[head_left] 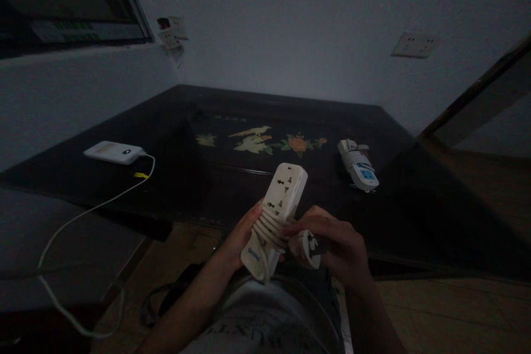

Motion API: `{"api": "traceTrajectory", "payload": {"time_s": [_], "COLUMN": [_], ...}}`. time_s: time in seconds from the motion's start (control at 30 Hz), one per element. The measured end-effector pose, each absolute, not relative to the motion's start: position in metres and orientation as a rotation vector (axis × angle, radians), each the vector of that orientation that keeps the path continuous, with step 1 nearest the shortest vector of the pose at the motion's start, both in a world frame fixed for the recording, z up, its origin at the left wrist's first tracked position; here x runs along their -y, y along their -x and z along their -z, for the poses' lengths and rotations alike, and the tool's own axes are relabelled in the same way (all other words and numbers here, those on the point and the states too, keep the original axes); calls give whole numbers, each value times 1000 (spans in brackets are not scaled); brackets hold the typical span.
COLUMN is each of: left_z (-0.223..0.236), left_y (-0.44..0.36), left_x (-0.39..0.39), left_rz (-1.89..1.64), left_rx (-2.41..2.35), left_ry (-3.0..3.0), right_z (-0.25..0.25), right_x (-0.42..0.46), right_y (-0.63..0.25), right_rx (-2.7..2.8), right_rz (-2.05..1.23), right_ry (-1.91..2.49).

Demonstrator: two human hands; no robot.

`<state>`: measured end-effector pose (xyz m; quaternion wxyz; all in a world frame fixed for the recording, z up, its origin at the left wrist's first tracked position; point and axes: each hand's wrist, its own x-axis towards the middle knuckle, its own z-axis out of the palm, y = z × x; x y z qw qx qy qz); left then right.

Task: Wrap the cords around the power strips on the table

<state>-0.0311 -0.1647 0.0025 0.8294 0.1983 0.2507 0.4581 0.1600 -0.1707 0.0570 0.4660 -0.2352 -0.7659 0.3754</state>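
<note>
The power strip (286,183) (cord (269,228) wrapped around it) lies in the left hand (243,232), whose fingers grip its side. Just beside it, the right hand (342,240) grasps the plug (306,250), fingertips at the wrapped cord.

Head cam faces fwd & down, nr tbl (394,215).

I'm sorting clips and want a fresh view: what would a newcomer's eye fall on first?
Probably the pale power strip in the left hand, below centre, with the right hand at its wrapped cord and plug. Next, the bird and flower decoration on the dark table. Then the second power strip, cord-wrapped, towards the table's right.
</note>
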Motion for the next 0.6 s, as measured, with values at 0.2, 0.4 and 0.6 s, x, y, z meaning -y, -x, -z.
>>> {"api": "traceTrajectory", "payload": {"time_s": [0.2,0.4,0.6], "left_z": [-9,-11,-17], "left_y": [25,25,22], "left_x": [170,169,170], "left_rz": [-898,-1065,-1080], "left_rx": [-477,-622,-675], "left_ry": [-533,-738,-747], "right_z": [-54,-48,-49], "right_x": [169,173,171], "right_y": [-152,-136,-133], "right_rx": [1713,1359,1561], "right_rz": [-971,-745,-335], "right_ry": [653,850,1003]}}
